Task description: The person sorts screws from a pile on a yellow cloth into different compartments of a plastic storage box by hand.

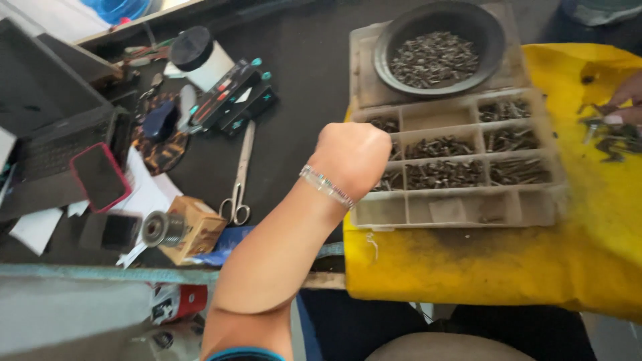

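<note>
Head view, seen from the person's side of the bench. The left hand [352,155], a beaded bracelet at its wrist, is bent down over the left end of a beige compartment tray [461,212]. Its fingers fold away behind the knuckles, so I cannot tell whether they are spread, closed or holding anything.

The tray lies on a yellow cloth [468,267]. Its middle rows hold sorted dark screws [445,174], while the near row and one far cell look bare. A dark round bowl [491,63] at the tray's far end is heaped with more of them. Loose screws [615,144] lie unsorted on the cloth at far right, under what seems another person's hand [625,100]. The right hand is out of view.

Scissors [237,194], a red-cased phone [100,177] and a laptop [40,100] sit to the left.
</note>
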